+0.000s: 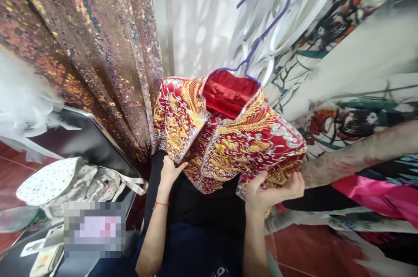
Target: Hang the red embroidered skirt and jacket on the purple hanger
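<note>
In front of me a red jacket (235, 146) with gold and silver embroidery hangs on a purple hanger (256, 46). A small label (229, 94) marked S shows on its red satin lining, inside the open collar. My left hand (172, 170) is closed on the lower edge of the jacket's front, at the left. At the right, my right hand (274, 190) grips the jacket's sleeve, with the thumb on top and the fingers at its far side. The jacket's lower part lies close over my dark clothes.
A sequined curtain-like fabric (98, 42) hangs at left. Below it, a black chair (88, 133) carries a white spotted bag (65, 181); white tulle (26, 98) drapes beside it. Floral fabric (342, 116) and pink satin (375, 198) are at right. The floor (307, 246) is red tile.
</note>
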The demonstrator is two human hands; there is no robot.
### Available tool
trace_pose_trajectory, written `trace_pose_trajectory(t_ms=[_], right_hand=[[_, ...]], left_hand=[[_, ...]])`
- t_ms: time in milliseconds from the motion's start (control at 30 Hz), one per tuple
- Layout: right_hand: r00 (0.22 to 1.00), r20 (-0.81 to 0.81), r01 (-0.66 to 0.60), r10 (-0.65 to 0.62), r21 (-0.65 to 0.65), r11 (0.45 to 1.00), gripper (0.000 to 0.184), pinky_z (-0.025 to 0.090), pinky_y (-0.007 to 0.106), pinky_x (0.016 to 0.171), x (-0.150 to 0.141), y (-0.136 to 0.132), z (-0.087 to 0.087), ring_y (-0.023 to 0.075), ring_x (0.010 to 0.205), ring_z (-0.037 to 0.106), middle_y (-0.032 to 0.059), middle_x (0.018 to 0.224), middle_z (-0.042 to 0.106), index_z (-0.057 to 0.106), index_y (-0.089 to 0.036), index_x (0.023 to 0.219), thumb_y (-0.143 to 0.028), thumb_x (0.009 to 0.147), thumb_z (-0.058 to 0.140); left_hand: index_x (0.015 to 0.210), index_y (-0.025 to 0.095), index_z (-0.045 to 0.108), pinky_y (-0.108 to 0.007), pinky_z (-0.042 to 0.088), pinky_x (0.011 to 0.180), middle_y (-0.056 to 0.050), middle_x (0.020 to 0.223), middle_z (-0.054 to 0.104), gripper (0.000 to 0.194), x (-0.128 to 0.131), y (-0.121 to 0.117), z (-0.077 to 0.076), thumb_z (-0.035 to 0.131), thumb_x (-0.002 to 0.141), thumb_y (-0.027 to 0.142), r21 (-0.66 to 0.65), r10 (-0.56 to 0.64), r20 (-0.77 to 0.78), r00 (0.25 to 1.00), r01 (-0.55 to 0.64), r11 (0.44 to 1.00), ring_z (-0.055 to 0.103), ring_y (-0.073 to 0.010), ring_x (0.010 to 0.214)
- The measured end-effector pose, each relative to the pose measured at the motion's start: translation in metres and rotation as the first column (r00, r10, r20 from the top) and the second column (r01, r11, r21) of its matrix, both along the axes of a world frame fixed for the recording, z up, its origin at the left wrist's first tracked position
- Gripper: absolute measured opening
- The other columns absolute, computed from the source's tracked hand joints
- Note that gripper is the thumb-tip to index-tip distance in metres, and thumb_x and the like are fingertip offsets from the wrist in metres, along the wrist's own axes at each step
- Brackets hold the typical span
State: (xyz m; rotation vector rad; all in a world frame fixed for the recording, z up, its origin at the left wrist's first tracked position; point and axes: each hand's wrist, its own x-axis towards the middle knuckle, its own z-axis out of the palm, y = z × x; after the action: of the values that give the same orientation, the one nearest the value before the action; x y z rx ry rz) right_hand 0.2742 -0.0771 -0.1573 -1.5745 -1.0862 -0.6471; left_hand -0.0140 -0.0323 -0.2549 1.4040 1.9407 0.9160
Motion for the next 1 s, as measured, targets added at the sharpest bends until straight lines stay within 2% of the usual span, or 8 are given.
trace_pose_trajectory(t_ms=[167, 300, 433, 567, 667, 800, 867, 1000], right_hand=[[0.977, 0.146, -0.137, 0.154, -0.121, 0.983, 0.071, 0.041, 0.068, 0.106, -0.036, 0.006, 0.001, 0.0452, 0.143, 0.036, 0.0292, 0.153, 0.031, 0.033, -0.017, 0.154, -0.032, 0.091, 0.062], [0.978, 0.107, -0.128, 0.178, -0.369, 0.921, 0.079, 0.031, 0.072, 0.11, -0.046, 0.033, 0.008, 0.0537, 0.152, 0.013, 0.0302, 0.165, 0.0, 0.035, -0.015, 0.157, -0.053, 0.093, 0.059], [0.972, 0.103, -0.138, 0.212, -0.484, 0.864, 0.084, 0.026, 0.07, 0.113, -0.035, 0.074, 0.018, 0.0523, 0.154, 0.004, 0.031, 0.166, -0.007, 0.029, -0.011, 0.161, -0.061, 0.096, 0.05], [0.95, 0.092, -0.209, 0.297, -0.517, 0.83, 0.086, 0.025, 0.067, 0.116, -0.011, 0.098, 0.022, 0.0478, 0.156, 0.006, 0.0296, 0.168, -0.005, 0.023, -0.013, 0.163, -0.064, 0.097, 0.043], [0.939, 0.062, -0.262, 0.337, -0.503, 0.824, 0.09, 0.023, 0.069, 0.115, -0.007, 0.086, 0.022, 0.0475, 0.157, 0.001, 0.0285, 0.169, -0.008, 0.016, -0.014, 0.164, -0.065, 0.095, 0.044], [0.94, -0.024, -0.316, 0.339, -0.431, 0.845, 0.113, 0.027, 0.072, 0.112, -0.036, 0.06, 0.019, 0.0486, 0.156, 0.003, 0.0342, 0.167, -0.007, 0.007, -0.008, 0.162, -0.072, 0.083, 0.058], [0.956, -0.056, -0.29, 0.29, -0.356, 0.888, 0.102, 0.03, 0.071, 0.11, -0.055, 0.057, 0.019, 0.0493, 0.154, 0.012, 0.0359, 0.165, -0.002, 0.029, -0.006, 0.152, -0.071, 0.081, 0.062], [0.983, -0.061, -0.183, 0.173, -0.322, 0.929, 0.038, 0.041, 0.059, 0.106, -0.071, 0.059, 0.035, 0.0434, 0.142, 0.038, 0.0301, 0.156, 0.03, 0.063, -0.013, 0.103, -0.049, 0.094, 0.056]], left_hand=[[0.1, 0.023, 0.042, -0.038, 0.054, 0.085, -0.003, 0.098, 0.05, 0.057, 0.008, 0.006, 0.032, 0.076, 0.074, 0.061, 0.216, 0.015, -0.067, 0.998, 0.0, 0.976, 0.059, -0.0227, 0.091], [0.092, 0.022, 0.046, -0.038, 0.053, 0.082, -0.006, 0.093, 0.054, 0.026, 0.024, 0.025, 0.048, 0.065, 0.086, 0.039, 0.335, 0.017, -0.182, 0.983, 0.046, 0.941, 0.061, -0.0253, 0.091], [0.081, 0.023, 0.049, -0.034, 0.05, 0.075, -0.006, 0.082, 0.059, 0.007, 0.044, 0.024, 0.061, 0.052, 0.086, 0.018, 0.295, -0.113, -0.223, 0.968, 0.178, 0.939, 0.063, -0.0236, 0.082], [0.082, 0.022, 0.055, -0.03, 0.049, 0.072, -0.004, 0.08, 0.065, 0.005, 0.079, -0.011, 0.068, 0.056, 0.082, 0.017, 0.234, -0.294, -0.246, 0.924, 0.351, 0.907, 0.066, -0.0213, 0.078], [0.093, 0.021, 0.06, -0.03, 0.049, 0.073, -0.006, 0.086, 0.069, 0.008, 0.102, -0.03, 0.065, 0.057, 0.086, 0.022, 0.185, -0.335, -0.233, 0.913, 0.38, 0.906, 0.068, -0.0223, 0.081], [0.107, 0.018, 0.062, -0.031, 0.045, 0.069, -0.007, 0.084, 0.069, 0.019, 0.109, -0.016, 0.061, 0.056, 0.09, 0.025, 0.123, -0.286, -0.197, 0.938, 0.313, 0.942, 0.066, -0.0229, 0.072], [0.104, 0.018, 0.062, -0.03, 0.042, 0.067, -0.007, 0.082, 0.068, 0.017, 0.105, 0.001, 0.062, 0.058, 0.089, 0.024, 0.112, -0.287, -0.182, 0.941, 0.31, 0.944, 0.065, -0.0225, 0.07], [0.085, 0.019, 0.062, -0.029, 0.04, 0.067, -0.004, 0.075, 0.064, 0.005, 0.086, 0.024, 0.069, 0.063, 0.086, 0.024, 0.139, -0.371, -0.142, 0.918, 0.389, 0.911, 0.062, -0.0205, 0.069]])
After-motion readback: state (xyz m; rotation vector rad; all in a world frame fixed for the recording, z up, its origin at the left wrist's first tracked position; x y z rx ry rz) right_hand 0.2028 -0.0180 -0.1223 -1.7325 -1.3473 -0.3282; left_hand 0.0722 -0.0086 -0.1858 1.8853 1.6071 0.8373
